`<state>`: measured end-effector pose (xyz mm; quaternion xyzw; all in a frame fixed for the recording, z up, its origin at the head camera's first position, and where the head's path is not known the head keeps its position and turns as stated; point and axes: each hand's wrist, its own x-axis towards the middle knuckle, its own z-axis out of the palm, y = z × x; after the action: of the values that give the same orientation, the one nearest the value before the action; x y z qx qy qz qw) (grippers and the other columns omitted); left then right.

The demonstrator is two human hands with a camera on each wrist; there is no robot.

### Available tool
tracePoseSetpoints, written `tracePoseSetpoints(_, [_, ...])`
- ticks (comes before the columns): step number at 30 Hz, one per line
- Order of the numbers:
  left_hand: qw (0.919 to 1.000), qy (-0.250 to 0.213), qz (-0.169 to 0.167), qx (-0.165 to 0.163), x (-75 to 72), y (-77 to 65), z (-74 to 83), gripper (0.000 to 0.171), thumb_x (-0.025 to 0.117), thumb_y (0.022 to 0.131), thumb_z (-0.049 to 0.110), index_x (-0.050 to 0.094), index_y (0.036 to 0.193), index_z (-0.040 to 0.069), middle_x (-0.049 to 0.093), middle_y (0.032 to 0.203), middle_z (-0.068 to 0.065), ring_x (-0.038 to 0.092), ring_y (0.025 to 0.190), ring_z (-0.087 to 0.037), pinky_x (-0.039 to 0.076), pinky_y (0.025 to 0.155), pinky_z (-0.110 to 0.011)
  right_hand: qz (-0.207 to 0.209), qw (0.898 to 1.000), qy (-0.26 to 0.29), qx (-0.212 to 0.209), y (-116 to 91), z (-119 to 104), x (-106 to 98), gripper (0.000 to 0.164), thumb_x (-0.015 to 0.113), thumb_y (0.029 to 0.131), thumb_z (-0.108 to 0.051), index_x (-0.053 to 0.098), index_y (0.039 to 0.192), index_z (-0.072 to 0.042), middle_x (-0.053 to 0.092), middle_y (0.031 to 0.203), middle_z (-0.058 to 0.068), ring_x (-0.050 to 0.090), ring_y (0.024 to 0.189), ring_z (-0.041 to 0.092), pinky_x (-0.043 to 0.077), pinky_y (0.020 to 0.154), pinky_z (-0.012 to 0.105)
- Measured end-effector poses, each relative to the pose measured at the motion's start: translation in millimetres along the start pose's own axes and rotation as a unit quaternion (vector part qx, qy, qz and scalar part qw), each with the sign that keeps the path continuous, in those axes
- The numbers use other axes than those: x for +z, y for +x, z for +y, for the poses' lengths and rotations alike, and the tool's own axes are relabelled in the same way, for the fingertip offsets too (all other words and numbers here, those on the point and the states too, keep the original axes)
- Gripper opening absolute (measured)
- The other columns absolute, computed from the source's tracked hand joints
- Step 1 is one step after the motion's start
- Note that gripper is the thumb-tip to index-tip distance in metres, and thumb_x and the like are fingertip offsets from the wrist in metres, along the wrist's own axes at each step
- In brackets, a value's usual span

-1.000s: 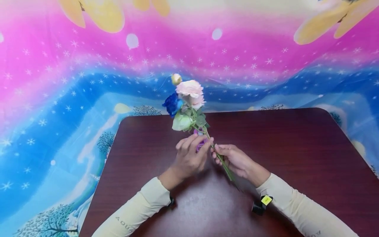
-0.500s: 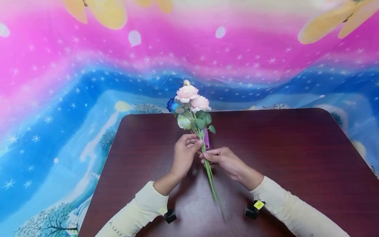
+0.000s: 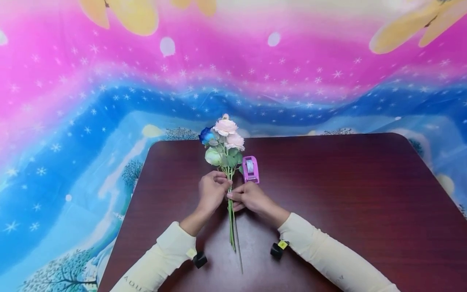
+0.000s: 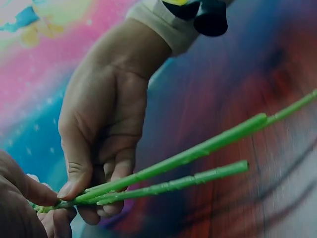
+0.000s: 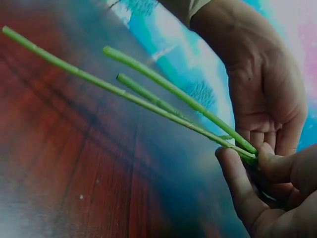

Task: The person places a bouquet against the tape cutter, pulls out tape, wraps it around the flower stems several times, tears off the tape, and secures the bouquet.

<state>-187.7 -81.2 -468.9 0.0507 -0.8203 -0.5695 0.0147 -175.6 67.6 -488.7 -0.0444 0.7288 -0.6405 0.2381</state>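
Note:
A bunch of flowers is held upright at the middle, with two pink blooms (image 3: 225,127), a blue rose (image 3: 206,136) and a pale green-white rose (image 3: 213,156) above green leaves. My left hand (image 3: 211,190) pinches the stems just under the leaves. Slightly lower, my right hand (image 3: 253,198) pinches the same stems between thumb and fingers. Below both hands the green stems (image 3: 230,231) hang down at uneven lengths, one thinner and longer. Their bare ends (image 4: 198,151) spread apart in the left wrist view; three stems (image 5: 163,87) fan out in the right wrist view.
A purple tape dispenser (image 3: 250,169) with a roll of tape stands on the dark wooden table (image 3: 346,194), just beyond my right hand. Behind the table hangs a pink and blue printed backdrop (image 3: 310,81).
The bunch has swung from slanting to nearly upright and moved left and lower with both hands. The tape dispenser, partly hidden before, now shows fully. My left fingers have closed on the stems.

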Motion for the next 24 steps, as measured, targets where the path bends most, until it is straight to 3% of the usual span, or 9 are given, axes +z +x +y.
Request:
tracePoseSetpoints(3, [0.9988, 0.046, 0.014, 0.006, -1.2, 10.3, -11.9, 0.017, 0.08, 0.081, 0.006, 0.074, 0.096, 0.0, 0.078, 0.083, -0.012, 0.067, 0.06, -0.009, 0.055, 0.061, -0.026, 0.016, 1.0, -0.02, 0.009, 11.8, 2.9, 6.3, 0.023, 0.064, 0.099, -0.006, 0.073, 0.104, 0.015, 0.073, 0.077, 0.02, 0.071, 0.061, 0.014, 0.063, 0.069, 0.037])
tracePoseSetpoints(6, [0.9965, 0.082, 0.018, 0.0, -1.0, 20.0, -24.0, 0.016, 0.08, 0.081, 0.008, 0.075, 0.094, 0.002, 0.079, 0.081, -0.01, 0.071, 0.061, -0.013, 0.057, 0.07, -0.029, 0.029, 0.999, -0.03, 0.016, 23.7, 7.1, 11.8, 0.022, 0.066, 0.097, -0.006, 0.074, 0.104, 0.013, 0.073, 0.078, 0.023, 0.072, 0.06, 0.017, 0.063, 0.067, 0.036])
tracePoseSetpoints(10, [0.9926, 0.119, 0.014, -0.02, -0.2, 28.1, -34.8, 0.014, 0.08, 0.081, 0.011, 0.077, 0.094, 0.005, 0.08, 0.082, -0.007, 0.075, 0.073, -0.019, 0.056, 0.084, -0.037, 0.033, 0.998, -0.054, 0.03, 36.0, 13.4, 17.2, 0.021, 0.067, 0.097, -0.008, 0.075, 0.096, 0.012, 0.071, 0.07, 0.019, 0.07, 0.056, 0.016, 0.062, 0.063, 0.034])
tracePoseSetpoints(13, [0.9902, 0.135, 0.002, -0.037, -0.5, 30.1, -38.0, 0.013, 0.079, 0.082, 0.011, 0.077, 0.094, 0.005, 0.08, 0.085, -0.007, 0.076, 0.081, -0.022, 0.056, 0.088, -0.04, 0.022, 0.993, -0.109, 0.047, 39.7, 13.9, 17.9, 0.029, 0.066, 0.099, -0.015, 0.075, 0.084, 0.008, 0.069, 0.061, 0.015, 0.066, 0.05, 0.014, 0.06, 0.056, 0.033])
tracePoseSetpoints(16, [0.9888, 0.142, -0.011, -0.042, -0.7, 31.6, -39.2, 0.013, 0.077, 0.083, 0.01, 0.076, 0.095, 0.005, 0.08, 0.087, -0.008, 0.077, 0.083, -0.023, 0.056, 0.089, -0.041, 0.011, 0.978, -0.206, 0.043, 39.7, 10.6, 16.9, 0.039, 0.065, 0.101, -0.026, 0.073, 0.073, 0.0, 0.065, 0.056, 0.008, 0.063, 0.045, 0.014, 0.056, 0.049, 0.03])
tracePoseSetpoints(19, [0.9876, 0.148, -0.022, -0.049, -0.4, 34.4, -40.6, 0.013, 0.076, 0.084, 0.01, 0.074, 0.096, 0.005, 0.08, 0.087, -0.008, 0.075, 0.075, -0.02, 0.057, 0.086, -0.04, 0.017, 0.944, -0.33, 0.007, 39.3, 8.2, 17.6, 0.044, 0.063, 0.101, -0.035, 0.07, 0.065, -0.011, 0.063, 0.054, 0.0, 0.06, 0.04, 0.011, 0.052, 0.047, 0.027])
tracePoseSetpoints(22, [0.9863, 0.151, -0.031, -0.06, 0.4, 36.2, -42.2, 0.015, 0.076, 0.085, 0.011, 0.072, 0.098, 0.004, 0.08, 0.087, -0.008, 0.072, 0.067, -0.017, 0.056, 0.085, -0.038, 0.029, 0.915, -0.401, -0.031, 39.6, 10.8, 19.1, 0.045, 0.06, 0.102, -0.039, 0.066, 0.063, -0.016, 0.06, 0.051, -0.006, 0.055, 0.036, 0.007, 0.048, 0.046, 0.026])
tracePoseSetpoints(24, [0.9856, 0.154, -0.036, -0.06, 0.8, 36.5, -43.1, 0.018, 0.077, 0.086, 0.012, 0.07, 0.1, 0.003, 0.079, 0.088, -0.009, 0.071, 0.064, -0.016, 0.056, 0.082, -0.036, 0.033, 0.911, -0.408, -0.044, 39.3, 13.6, 19.1, 0.045, 0.059, 0.103, -0.039, 0.064, 0.064, -0.016, 0.057, 0.05, -0.007, 0.053, 0.035, 0.006, 0.046, 0.046, 0.025])
